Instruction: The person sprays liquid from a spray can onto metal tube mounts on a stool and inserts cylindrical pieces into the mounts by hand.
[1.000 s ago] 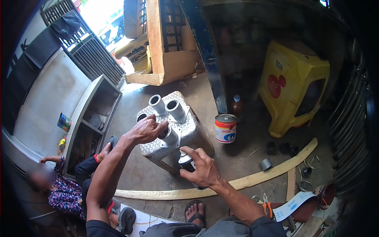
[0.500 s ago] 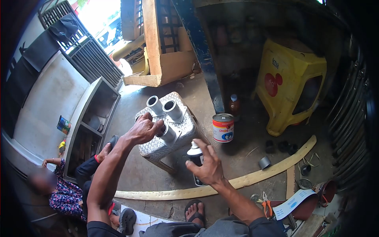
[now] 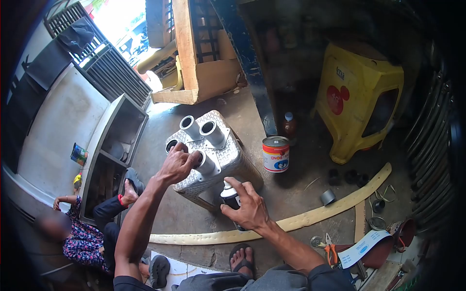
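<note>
Several silver tubes with square flanges, one of them a flanged tube (image 3: 213,135), stand upright on a silver woven-pattern stool (image 3: 213,184). My left hand (image 3: 177,165) reaches over the stool's near left side, fingers bent down at the left tube (image 3: 171,144) and the front tube (image 3: 206,164). Its fingertips are partly hidden, so which rim they grip is unclear. My right hand (image 3: 250,206) is wrapped round a spray can (image 3: 229,195) with a white top, its index finger on the nozzle. The can is just in front of the stool, apart from the tubes.
A glue tin (image 3: 275,155) and a capped bottle (image 3: 289,125) stand right of the stool. A pale curved strip (image 3: 301,220) crosses the floor. Behind is a yellow stool (image 3: 357,102); pliers (image 3: 331,250) lie at lower right. A person (image 3: 87,237) sits at left.
My right hand has moved slightly left and down with the spray can. My left hand has shifted a little, staying at the tubes. The view has shifted slightly.
</note>
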A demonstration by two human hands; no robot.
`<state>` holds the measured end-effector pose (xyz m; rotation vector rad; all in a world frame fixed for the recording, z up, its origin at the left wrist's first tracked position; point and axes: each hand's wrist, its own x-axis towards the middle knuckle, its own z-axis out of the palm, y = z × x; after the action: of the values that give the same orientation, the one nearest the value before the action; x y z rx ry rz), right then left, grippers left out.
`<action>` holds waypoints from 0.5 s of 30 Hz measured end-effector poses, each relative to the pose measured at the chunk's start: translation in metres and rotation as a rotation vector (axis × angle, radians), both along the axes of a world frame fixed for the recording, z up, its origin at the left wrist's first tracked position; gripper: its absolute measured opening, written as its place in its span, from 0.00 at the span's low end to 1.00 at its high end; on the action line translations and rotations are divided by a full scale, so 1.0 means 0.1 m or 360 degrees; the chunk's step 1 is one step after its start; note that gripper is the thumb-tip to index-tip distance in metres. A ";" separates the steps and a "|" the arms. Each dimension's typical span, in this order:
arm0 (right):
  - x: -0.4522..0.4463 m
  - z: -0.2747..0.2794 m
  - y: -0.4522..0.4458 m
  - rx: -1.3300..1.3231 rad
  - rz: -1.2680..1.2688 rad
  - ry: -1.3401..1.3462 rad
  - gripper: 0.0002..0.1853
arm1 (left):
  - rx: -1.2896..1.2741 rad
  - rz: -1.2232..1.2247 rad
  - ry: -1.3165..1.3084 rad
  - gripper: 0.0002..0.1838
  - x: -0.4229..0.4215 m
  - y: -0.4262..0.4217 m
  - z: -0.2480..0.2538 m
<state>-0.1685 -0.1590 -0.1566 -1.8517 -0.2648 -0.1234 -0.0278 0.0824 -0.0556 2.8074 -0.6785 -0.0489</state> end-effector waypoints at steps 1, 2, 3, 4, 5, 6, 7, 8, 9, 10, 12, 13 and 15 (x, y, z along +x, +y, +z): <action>0.00 0.00 -0.01 0.0013 -0.0027 -0.0017 0.41 | -0.0004 -0.0003 0.0002 0.39 0.00 -0.01 0.04; 0.00 0.00 -0.01 0.0010 -0.0030 -0.0017 0.41 | 0.0114 -0.0124 0.0058 0.37 0.01 -0.01 0.11; 0.00 -0.01 0.00 0.0006 -0.0035 -0.0034 0.41 | 0.0234 -0.0245 0.0113 0.35 0.02 -0.04 0.18; -0.01 -0.02 0.01 0.0003 -0.0039 -0.0048 0.41 | 0.0202 -0.0304 0.0120 0.34 0.03 -0.07 0.21; -0.03 -0.04 0.03 0.0001 -0.0040 -0.0047 0.41 | 0.0201 -0.0306 0.0121 0.34 0.03 -0.08 0.21; -0.06 -0.06 0.05 -0.0078 0.0028 -0.0050 0.40 | 0.0195 -0.0312 0.0114 0.34 0.03 -0.08 0.21; -0.09 -0.08 0.08 -0.0157 0.0095 -0.0052 0.40 | 0.0190 -0.0320 0.0107 0.34 0.04 -0.09 0.21; -0.11 -0.07 0.10 -0.0159 0.0123 -0.0032 0.39 | 0.0191 -0.0322 0.0109 0.34 0.03 -0.09 0.19; -0.09 -0.10 0.11 -0.0155 0.0121 -0.0029 0.39 | 0.0162 -0.0294 0.0047 0.34 0.02 -0.08 0.16; -0.03 -0.15 0.13 -0.0138 -0.0043 -0.0101 0.38 | 0.0133 -0.0263 -0.0015 0.35 0.00 -0.08 0.15; 0.11 -0.12 0.12 -0.0035 -0.0367 -0.0264 0.37 | 0.0139 -0.0166 0.0009 0.36 -0.06 -0.12 0.18; 0.18 -0.08 0.06 -0.0061 -0.0510 -0.0298 0.38 | 0.0139 -0.0072 0.0025 0.36 -0.11 -0.16 0.21; 0.32 0.01 -0.07 0.0003 -0.0701 -0.0375 0.38 | 0.0163 -0.0046 0.0031 0.38 -0.17 -0.22 0.25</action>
<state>-0.1365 -0.1663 -0.1556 -1.8692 -0.0139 -0.6471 -0.0444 0.0607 -0.0301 2.8905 -0.7319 -0.1197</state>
